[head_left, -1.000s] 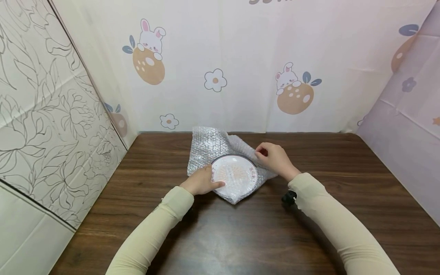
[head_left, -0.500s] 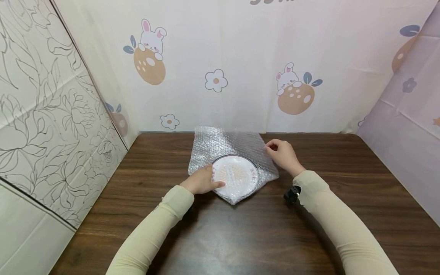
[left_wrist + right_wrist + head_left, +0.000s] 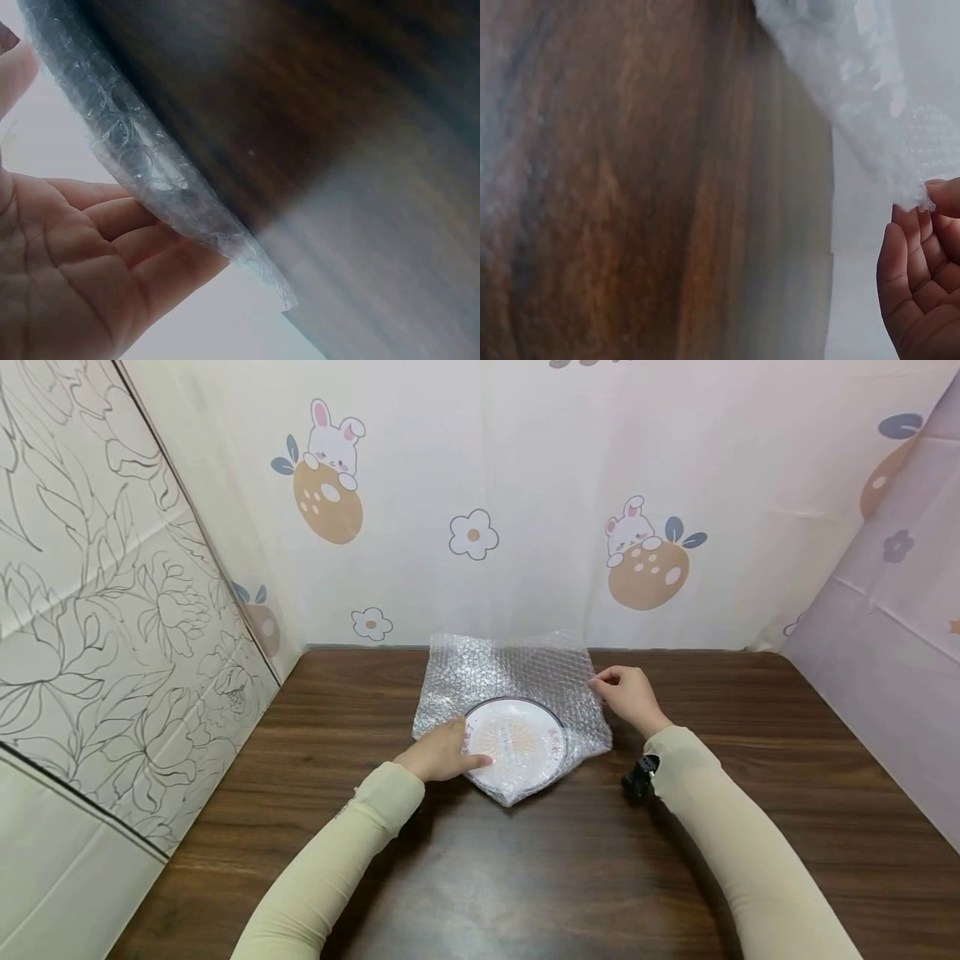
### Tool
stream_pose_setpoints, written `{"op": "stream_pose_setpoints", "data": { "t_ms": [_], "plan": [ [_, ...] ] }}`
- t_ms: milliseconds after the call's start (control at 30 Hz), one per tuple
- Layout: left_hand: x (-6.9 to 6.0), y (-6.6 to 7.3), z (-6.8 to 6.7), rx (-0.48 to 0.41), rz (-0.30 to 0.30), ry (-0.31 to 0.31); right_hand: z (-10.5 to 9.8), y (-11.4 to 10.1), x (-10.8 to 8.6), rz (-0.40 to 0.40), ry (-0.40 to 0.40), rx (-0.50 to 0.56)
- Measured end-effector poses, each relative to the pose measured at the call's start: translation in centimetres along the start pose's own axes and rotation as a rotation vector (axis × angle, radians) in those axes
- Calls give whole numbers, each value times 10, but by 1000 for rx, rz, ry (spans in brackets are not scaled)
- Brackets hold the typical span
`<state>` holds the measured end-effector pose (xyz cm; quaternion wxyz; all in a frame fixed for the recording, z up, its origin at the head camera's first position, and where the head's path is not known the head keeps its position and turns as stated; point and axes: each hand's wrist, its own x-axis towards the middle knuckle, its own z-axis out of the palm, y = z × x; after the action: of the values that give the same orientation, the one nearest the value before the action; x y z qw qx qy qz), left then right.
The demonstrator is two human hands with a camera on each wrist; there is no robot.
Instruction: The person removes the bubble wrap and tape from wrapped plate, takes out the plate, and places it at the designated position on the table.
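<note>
Bubble wrap [image 3: 517, 672], corner pointing nearward — plate [image 3: 521, 739] (round) | left grip [image 3: 438, 753] holds plate | right grip [image 3: 630, 695] pinches wrap

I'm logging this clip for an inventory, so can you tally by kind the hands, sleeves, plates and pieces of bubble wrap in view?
Left hand and right hand: 2 hands
Left sleeve and right sleeve: 2 sleeves
Visible plate: 1
Bubble wrap: 1 piece
Total: 6
</note>
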<state>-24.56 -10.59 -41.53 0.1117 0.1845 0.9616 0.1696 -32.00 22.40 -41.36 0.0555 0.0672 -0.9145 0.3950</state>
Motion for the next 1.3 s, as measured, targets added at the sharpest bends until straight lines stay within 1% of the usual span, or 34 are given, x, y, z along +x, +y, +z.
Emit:
{"op": "stream_pose_setpoints", "data": {
  "t_ms": [200, 300, 500, 667, 767, 933, 1067, 1200, 1300],
  "plan": [
    [1, 1, -1, 2, -11, -18, 1, 3, 5, 42, -23, -4],
    [1, 1, -1, 2, -15, -26, 2, 5, 8, 74, -48, -5],
    [1, -1, 0, -6, -11, -20, 7, 11, 14, 149, -83, -13],
    [2, -1, 1, -3, -8, -12, 11, 10, 13, 205, -102, -24],
    [2, -1, 2, -4, -4, -7, 11, 8, 13, 220, -108, -25],
    [2, -1, 2, -3, 0, -5, 6, 8, 13, 190, -106, 1],
    [2, 0, 1, -6, -1, -8, -1, 6, 13, 138, -75, 30],
    [2, 1, 1, -5, -2, -14, -9, -1, 14, 83, -30, 7],
    [2, 1, 1, 1, 0, -13, -14, -8, 13, 38, -12, -41]
  ]
}}
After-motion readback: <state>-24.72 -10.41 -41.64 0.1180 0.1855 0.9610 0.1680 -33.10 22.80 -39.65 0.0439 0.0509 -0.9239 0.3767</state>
